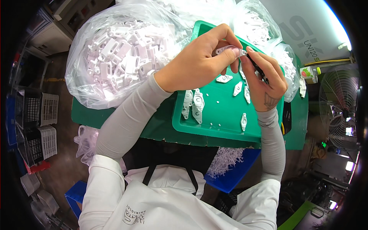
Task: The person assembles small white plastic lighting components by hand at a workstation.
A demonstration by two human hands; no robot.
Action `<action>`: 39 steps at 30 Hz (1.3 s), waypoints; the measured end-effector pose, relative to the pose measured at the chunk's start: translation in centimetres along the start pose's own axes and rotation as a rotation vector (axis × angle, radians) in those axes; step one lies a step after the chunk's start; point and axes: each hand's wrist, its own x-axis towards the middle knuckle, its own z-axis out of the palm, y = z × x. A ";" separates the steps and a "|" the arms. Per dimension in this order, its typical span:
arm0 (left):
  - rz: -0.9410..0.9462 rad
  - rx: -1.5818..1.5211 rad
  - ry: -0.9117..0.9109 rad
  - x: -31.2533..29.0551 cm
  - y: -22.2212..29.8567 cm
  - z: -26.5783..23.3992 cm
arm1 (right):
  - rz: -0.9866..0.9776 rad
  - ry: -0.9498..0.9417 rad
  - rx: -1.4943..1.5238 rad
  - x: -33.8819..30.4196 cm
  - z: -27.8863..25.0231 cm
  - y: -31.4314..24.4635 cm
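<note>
My left hand [195, 63] pinches a small white plastic part [227, 50] between thumb and fingers above the green tray [222, 135]. My right hand [269, 78] is closed around a slim black pen-like tool [257, 66]. The tool's upper end meets the right end of the part; its exact tip is too small to make out. Below my hands, several similar white parts lie in the tray, one [243, 122] apart near its front right and a few overlapping [197, 100] at its left. Tiny white scraps [207, 94] are scattered between them.
A large clear bag of white plastic pieces [122, 57] stands left of the tray, with more bags [251, 25] behind. Under the table edge is a blue bin [234, 172] of thin white scraps. At the right are a bottle [310, 72] and a fan [341, 101].
</note>
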 end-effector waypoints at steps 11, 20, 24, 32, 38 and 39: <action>-0.049 -0.053 0.013 0.0 0.2 -0.2 | 0.016 -0.007 0.032 0.0 0.3 -0.2; 0.014 0.123 0.057 -0.2 -0.4 0.1 | 0.725 -0.133 0.660 -0.2 0.1 0.4; 0.019 0.254 0.071 -0.3 0.3 0.5 | 0.716 -0.218 0.562 0.3 -0.5 -0.1; 0.069 0.237 0.115 0.1 -0.7 0.5 | 0.746 -0.247 0.638 0.0 -0.6 1.4; 0.041 0.260 0.086 0.0 -0.2 0.6 | 0.730 -0.266 0.634 0.3 -0.3 0.5; 0.037 0.285 0.089 0.0 -0.4 0.7 | 0.735 -0.288 0.643 0.1 -0.3 0.8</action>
